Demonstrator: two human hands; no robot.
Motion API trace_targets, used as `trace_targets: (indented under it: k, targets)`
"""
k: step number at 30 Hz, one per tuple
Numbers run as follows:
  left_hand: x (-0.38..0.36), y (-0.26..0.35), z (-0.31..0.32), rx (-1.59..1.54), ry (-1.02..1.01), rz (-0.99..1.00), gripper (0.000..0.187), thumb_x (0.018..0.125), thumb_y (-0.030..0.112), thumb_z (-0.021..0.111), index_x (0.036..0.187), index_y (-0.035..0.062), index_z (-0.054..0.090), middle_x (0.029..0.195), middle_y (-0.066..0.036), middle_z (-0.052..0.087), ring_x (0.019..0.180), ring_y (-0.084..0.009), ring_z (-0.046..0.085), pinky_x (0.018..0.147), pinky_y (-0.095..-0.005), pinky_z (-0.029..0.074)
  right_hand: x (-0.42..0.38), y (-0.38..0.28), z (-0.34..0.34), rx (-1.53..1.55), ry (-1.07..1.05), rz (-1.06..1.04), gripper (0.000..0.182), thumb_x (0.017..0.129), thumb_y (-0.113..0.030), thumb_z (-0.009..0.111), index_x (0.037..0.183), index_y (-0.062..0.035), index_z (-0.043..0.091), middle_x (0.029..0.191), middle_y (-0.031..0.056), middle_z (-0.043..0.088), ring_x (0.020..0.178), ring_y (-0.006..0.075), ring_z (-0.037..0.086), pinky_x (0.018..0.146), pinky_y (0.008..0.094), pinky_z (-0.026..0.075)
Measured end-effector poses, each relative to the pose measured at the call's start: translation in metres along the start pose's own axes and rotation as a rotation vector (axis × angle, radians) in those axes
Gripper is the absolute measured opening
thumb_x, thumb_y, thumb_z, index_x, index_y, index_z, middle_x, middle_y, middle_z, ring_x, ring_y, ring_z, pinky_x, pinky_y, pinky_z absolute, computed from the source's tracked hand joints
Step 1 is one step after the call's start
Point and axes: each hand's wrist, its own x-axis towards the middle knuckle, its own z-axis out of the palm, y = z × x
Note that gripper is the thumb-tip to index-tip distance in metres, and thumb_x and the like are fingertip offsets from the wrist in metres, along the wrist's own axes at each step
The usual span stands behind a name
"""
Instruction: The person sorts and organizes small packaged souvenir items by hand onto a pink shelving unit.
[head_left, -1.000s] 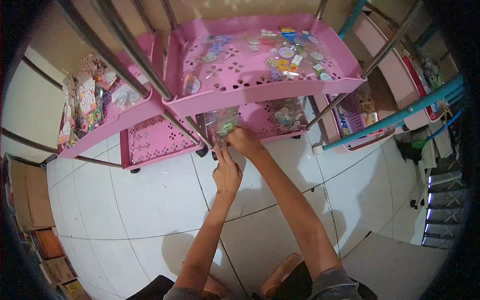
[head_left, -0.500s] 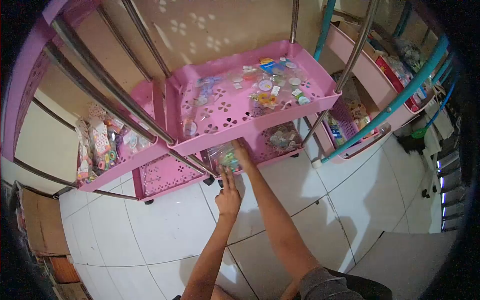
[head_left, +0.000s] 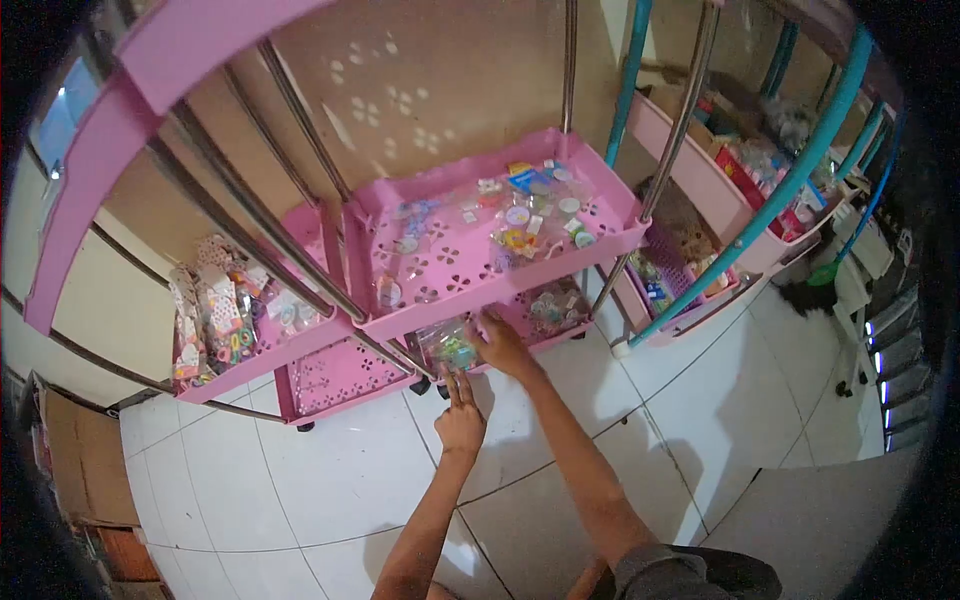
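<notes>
On the lower pink tray (head_left: 345, 375), clear plastic packets with small green and yellow pieces (head_left: 450, 343) lie near the front edge. My left hand (head_left: 461, 422) has two fingers stretched out toward the tray's front rim, their tips right at the packets, while its other fingers are curled. From the right side, my right hand (head_left: 505, 347) reaches in with fingers and thumb apart at the edge of the same packets. Further right on this tray sits a heap of clear packets (head_left: 556, 308).
Above my hands, the upper pink tray (head_left: 470, 300) holds several small labelled packets (head_left: 518, 215). Metal posts (head_left: 683, 120) stand between tiers. To the left, a tray holds bagged hair ties (head_left: 225, 330). A teal-framed rack (head_left: 755, 235) stands at right, cardboard boxes (head_left: 90, 455) at left.
My right hand has drawn back a little from under the upper tray, and its fingers are more spread. My left hand has barely moved. The view has shifted slightly.
</notes>
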Motion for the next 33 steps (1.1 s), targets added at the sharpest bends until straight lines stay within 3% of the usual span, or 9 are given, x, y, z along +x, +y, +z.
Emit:
trace_targets:
  k: [3, 5, 8, 9, 13, 21, 26, 27, 33]
  targets:
    - [-0.018, 0.011, -0.030, -0.145, -0.020, 0.036, 0.058, 0.065, 0.010, 0.048, 0.119, 0.0030, 0.030, 0.127, -0.019, 0.020, 0.053, -0.0266, 0.057, 0.044, -0.0333, 0.046, -0.050, -0.092, -0.106, 0.278, -0.544, 0.094, 0.023, 0.075, -0.018, 0.055, 0.084, 0.0021, 0.055, 0.081, 0.0084, 0.056, 0.074, 0.0155, 0.053, 0.066, 0.0271, 0.042]
    - [-0.040, 0.017, -0.058, -0.413, -0.013, 0.058, 0.049, 0.069, 0.014, 0.049, 0.116, 0.0075, 0.037, 0.119, -0.018, 0.035, 0.056, -0.0283, 0.057, 0.052, -0.0349, 0.047, -0.058, -0.149, -0.167, 0.476, -0.392, 0.106, 0.019, 0.069, -0.007, 0.058, 0.086, 0.0011, 0.055, 0.077, 0.0063, 0.058, 0.068, 0.0103, 0.053, 0.060, 0.0219, 0.042]
    - [-0.050, 0.016, -0.127, -0.677, -0.419, 0.009, 0.038, 0.069, 0.016, 0.051, 0.106, 0.0070, 0.046, 0.104, -0.017, 0.049, 0.062, -0.0283, 0.057, 0.058, -0.0348, 0.047, -0.010, -0.159, -0.182, -0.151, 0.281, -0.141, 0.022, 0.063, -0.007, 0.061, 0.082, 0.0001, 0.055, 0.073, 0.0098, 0.056, 0.068, 0.0186, 0.055, 0.058, 0.0263, 0.043]
    - [-0.056, 0.009, -0.135, -0.843, -0.362, 0.017, 0.027, 0.072, 0.014, 0.052, 0.098, 0.0044, 0.052, 0.087, -0.013, 0.057, 0.064, -0.0239, 0.058, 0.056, -0.0302, 0.047, 0.009, -0.150, -0.177, -0.350, 0.408, -0.261, 0.026, 0.061, -0.010, 0.063, 0.083, -0.0005, 0.054, 0.073, 0.0115, 0.055, 0.069, 0.0225, 0.055, 0.058, 0.0289, 0.044]
    - [-0.070, -0.009, -0.205, -1.254, -0.436, -0.029, 0.020, 0.079, 0.010, 0.045, 0.097, 0.0051, 0.052, 0.088, -0.004, 0.058, 0.065, -0.0114, 0.057, 0.049, -0.0210, 0.038, 0.035, -0.130, -0.149, -0.698, 0.407, -0.025, 0.044, 0.054, -0.021, 0.069, 0.087, -0.0013, 0.048, 0.078, 0.0147, 0.053, 0.074, 0.0311, 0.052, 0.064, 0.0386, 0.044]
    - [-0.064, -0.028, -0.254, -1.399, -0.303, -0.095, 0.018, 0.078, 0.009, 0.047, 0.095, 0.0027, 0.053, 0.087, -0.007, 0.057, 0.072, -0.0130, 0.055, 0.055, -0.0214, 0.041, 0.055, -0.115, -0.162, -0.749, 0.405, 0.185, 0.057, 0.045, -0.029, 0.075, 0.085, 0.0004, 0.047, 0.084, 0.0165, 0.053, 0.080, 0.0335, 0.050, 0.068, 0.0400, 0.041]
    - [-0.066, -0.045, -0.255, -1.603, -0.312, -0.164, 0.021, 0.079, 0.017, 0.048, 0.094, 0.0038, 0.053, 0.086, -0.006, 0.057, 0.068, -0.0128, 0.055, 0.055, -0.0235, 0.038, 0.064, -0.115, -0.184, -0.380, 0.053, 0.329, 0.057, 0.045, -0.026, 0.074, 0.091, -0.0011, 0.049, 0.085, 0.0183, 0.053, 0.085, 0.0297, 0.049, 0.067, 0.0376, 0.041]
    - [-0.064, -0.047, -0.251, -1.580, -0.355, -0.183, 0.023, 0.080, 0.019, 0.046, 0.093, 0.0025, 0.052, 0.085, -0.008, 0.057, 0.067, -0.0126, 0.053, 0.057, -0.0221, 0.038, 0.061, -0.111, -0.175, -0.740, 0.285, 0.094, 0.055, 0.046, -0.025, 0.073, 0.088, -0.0014, 0.048, 0.081, 0.0164, 0.054, 0.078, 0.0295, 0.052, 0.066, 0.0353, 0.041]
    - [-0.062, -0.026, -0.249, -1.915, -0.253, -0.194, 0.025, 0.079, 0.021, 0.047, 0.094, 0.0019, 0.051, 0.086, -0.008, 0.056, 0.065, -0.0121, 0.051, 0.060, -0.0227, 0.038, 0.059, -0.115, -0.178, -0.524, 0.378, 0.148, 0.048, 0.049, -0.020, 0.071, 0.086, -0.0015, 0.048, 0.073, 0.0142, 0.055, 0.068, 0.0272, 0.054, 0.060, 0.0332, 0.042]
